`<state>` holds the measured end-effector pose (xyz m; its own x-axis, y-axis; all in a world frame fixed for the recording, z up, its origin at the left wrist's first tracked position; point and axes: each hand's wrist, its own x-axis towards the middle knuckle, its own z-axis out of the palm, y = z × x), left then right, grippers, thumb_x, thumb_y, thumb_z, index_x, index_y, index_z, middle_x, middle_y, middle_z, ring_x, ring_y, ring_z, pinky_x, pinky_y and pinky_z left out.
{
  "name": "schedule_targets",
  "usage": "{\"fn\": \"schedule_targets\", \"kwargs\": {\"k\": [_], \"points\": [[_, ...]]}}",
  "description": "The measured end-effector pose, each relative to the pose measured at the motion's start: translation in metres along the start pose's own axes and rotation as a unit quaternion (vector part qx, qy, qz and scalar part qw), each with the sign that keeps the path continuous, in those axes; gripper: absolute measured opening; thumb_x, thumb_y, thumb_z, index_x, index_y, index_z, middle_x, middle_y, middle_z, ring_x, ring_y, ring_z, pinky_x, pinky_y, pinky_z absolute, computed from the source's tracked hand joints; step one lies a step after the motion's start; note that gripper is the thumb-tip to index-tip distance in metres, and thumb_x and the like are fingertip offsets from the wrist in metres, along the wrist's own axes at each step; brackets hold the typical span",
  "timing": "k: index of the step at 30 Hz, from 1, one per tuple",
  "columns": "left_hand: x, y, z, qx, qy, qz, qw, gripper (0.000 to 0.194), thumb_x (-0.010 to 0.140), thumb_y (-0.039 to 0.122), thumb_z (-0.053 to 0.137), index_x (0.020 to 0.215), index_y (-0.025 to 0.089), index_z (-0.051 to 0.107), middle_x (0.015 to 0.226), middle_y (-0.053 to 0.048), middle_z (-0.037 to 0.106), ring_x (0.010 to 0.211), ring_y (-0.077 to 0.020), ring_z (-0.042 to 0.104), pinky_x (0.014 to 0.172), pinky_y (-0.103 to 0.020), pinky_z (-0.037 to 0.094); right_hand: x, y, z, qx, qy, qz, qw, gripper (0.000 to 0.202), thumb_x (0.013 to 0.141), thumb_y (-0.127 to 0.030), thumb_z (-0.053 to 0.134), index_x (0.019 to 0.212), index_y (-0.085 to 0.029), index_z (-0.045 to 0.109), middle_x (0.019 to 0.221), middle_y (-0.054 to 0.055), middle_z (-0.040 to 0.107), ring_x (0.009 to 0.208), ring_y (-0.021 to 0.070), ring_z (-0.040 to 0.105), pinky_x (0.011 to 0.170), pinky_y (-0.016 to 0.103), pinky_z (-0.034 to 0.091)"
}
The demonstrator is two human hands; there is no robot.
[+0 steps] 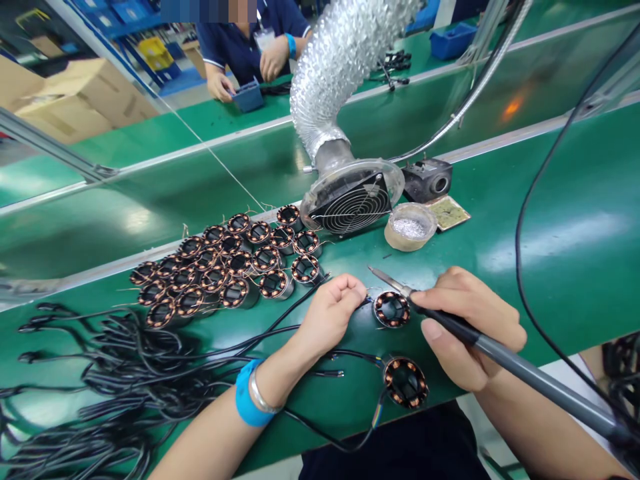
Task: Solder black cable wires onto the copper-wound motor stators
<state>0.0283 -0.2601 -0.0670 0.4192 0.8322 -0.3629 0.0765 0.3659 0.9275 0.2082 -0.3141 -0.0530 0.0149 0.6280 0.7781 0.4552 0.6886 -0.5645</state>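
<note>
My right hand [473, 327] grips a soldering iron [453, 325], its tip pointing left just above a ring-shaped motor stator [391, 309] with copper windings. Left of that stator, my left hand [336, 310] is closed in a pinch on the thin wire ends [369, 299] of a black cable; the fingers partly cover them. Nearer to me lies another stator [405, 383], with coloured wires from a black cable running to it. The stripped end of one more cable [333, 374] rests beside it.
Several stators [235, 260] stand grouped at left, behind a heap of black cables [135, 373]. A fume extractor fan [350, 207] with a foil duct [335, 73], a round pot [411, 227] and a sponge tray [450, 213] stand behind my hands. Across the bench, a person [250, 47] handles a blue bin [247, 97].
</note>
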Motion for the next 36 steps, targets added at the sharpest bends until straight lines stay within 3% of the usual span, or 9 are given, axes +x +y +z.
{"fn": "schedule_targets", "kwargs": {"k": [6,11,15,19,24,31,33,36], "points": [[-0.003,0.005,-0.001,-0.016,-0.022,-0.003,1.0,0.032,0.079,0.046,0.065,0.071,0.018,0.051,0.052,0.011,0.029,0.045,-0.0056,0.019,0.046,-0.021,0.017,0.001,0.008,0.006,-0.032,-0.035,0.044,0.998,0.041,0.087,-0.01,0.058,0.126,-0.022,0.062,0.079,0.0,0.069,0.059,0.0139,0.061,0.054,0.028,0.05],[-0.004,0.009,-0.008,-0.035,-0.099,-0.023,0.994,0.044,0.076,0.057,0.068,0.07,0.019,0.047,0.053,0.01,0.028,0.046,-0.0058,0.019,0.046,-0.022,0.014,0.008,0.011,0.017,-0.025,-0.132,0.049,0.99,0.024,0.088,-0.007,0.062,0.106,-0.022,0.067,0.092,0.001,0.075,0.07,0.0119,0.07,0.066,0.022,0.057],[-0.005,0.011,-0.013,0.008,-0.122,-0.008,0.992,0.045,0.079,0.06,0.066,0.074,0.018,0.05,0.056,0.008,0.036,0.05,-0.0072,0.027,0.049,-0.022,0.021,0.008,0.013,0.023,-0.013,-0.135,0.034,0.99,0.022,0.089,-0.005,0.06,0.103,-0.021,0.065,0.09,0.001,0.075,0.072,0.0114,0.07,0.072,0.022,0.058],[-0.006,0.015,-0.013,0.063,-0.104,0.033,0.992,0.04,0.08,0.055,0.065,0.073,0.017,0.054,0.065,0.003,0.049,0.061,-0.0096,0.042,0.058,-0.022,0.033,0.003,0.013,0.022,-0.025,-0.122,0.028,0.992,0.025,0.087,-0.004,0.06,0.105,-0.021,0.062,0.091,0.001,0.073,0.074,0.0116,0.07,0.074,0.022,0.058],[-0.006,0.014,-0.007,-0.01,-0.066,-0.059,0.996,0.034,0.074,0.047,0.067,0.067,0.019,0.048,0.051,0.009,0.037,0.043,-0.0046,0.024,0.044,-0.02,0.017,-0.001,0.012,0.018,-0.036,-0.135,0.017,0.99,0.027,0.085,-0.005,0.058,0.106,-0.022,0.061,0.089,0.0,0.072,0.071,0.0121,0.068,0.071,0.023,0.058],[-0.011,0.012,0.002,-0.071,-0.013,-0.094,0.993,0.027,0.07,0.041,0.065,0.07,0.019,0.049,0.047,0.012,0.034,0.036,-0.0021,0.016,0.037,-0.02,0.009,-0.005,0.008,0.019,-0.022,-0.158,0.162,0.974,0.034,0.083,-0.012,0.062,0.114,-0.022,0.054,0.081,-0.003,0.069,0.056,0.009,0.061,0.057,0.02,0.053],[-0.012,0.011,0.004,-0.074,-0.004,-0.088,0.993,0.028,0.071,0.041,0.065,0.069,0.019,0.048,0.047,0.012,0.033,0.037,-0.002,0.016,0.037,-0.019,0.01,-0.006,0.011,0.02,-0.033,-0.159,0.141,0.977,0.03,0.086,-0.009,0.057,0.114,-0.021,0.053,0.079,-0.003,0.067,0.06,0.0098,0.063,0.06,0.02,0.053],[-0.014,0.008,0.007,-0.067,0.01,-0.08,0.994,0.028,0.072,0.04,0.064,0.068,0.02,0.045,0.046,0.012,0.032,0.037,-0.0022,0.016,0.038,-0.019,0.011,-0.009,0.017,0.019,-0.072,-0.183,0.046,0.979,0.026,0.092,-0.01,0.05,0.115,-0.02,0.055,0.087,0.002,0.069,0.073,0.014,0.065,0.067,0.025,0.054]]}}
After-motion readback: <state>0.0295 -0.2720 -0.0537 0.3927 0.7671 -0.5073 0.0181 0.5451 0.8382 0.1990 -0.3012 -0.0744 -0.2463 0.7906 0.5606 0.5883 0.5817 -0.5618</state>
